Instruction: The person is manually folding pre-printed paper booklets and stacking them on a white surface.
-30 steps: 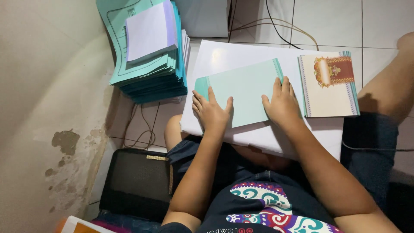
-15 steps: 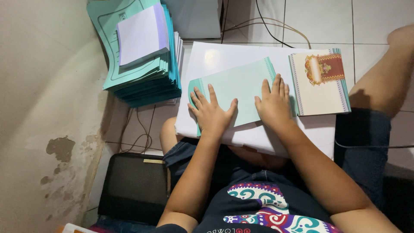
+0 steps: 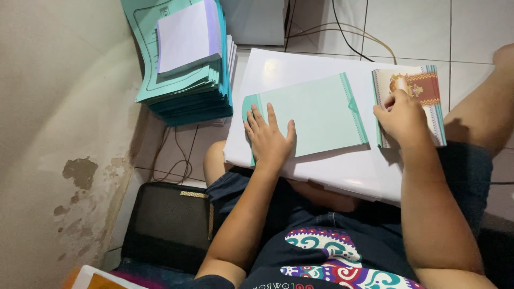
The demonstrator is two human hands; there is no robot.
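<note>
A folded teal card (image 3: 316, 115) lies on a white board (image 3: 300, 72) across my lap. My left hand (image 3: 267, 140) presses flat on the card's lower left corner, fingers spread. My right hand (image 3: 402, 118) rests on a small stack of decorated cream and red cards (image 3: 423, 88) at the board's right side, fingertips curled at the top card's left edge. I cannot tell whether it has lifted a card.
A tall stack of teal sheets (image 3: 184, 99) with a white and lilac paper on top (image 3: 187, 35) stands on the tiled floor at upper left. Cables (image 3: 348, 32) run behind the board. A black bag (image 3: 166, 227) sits by the stained wall at left.
My right hand left the teal card and moved right onto the decorated card stack. My left hand stayed on the teal card.
</note>
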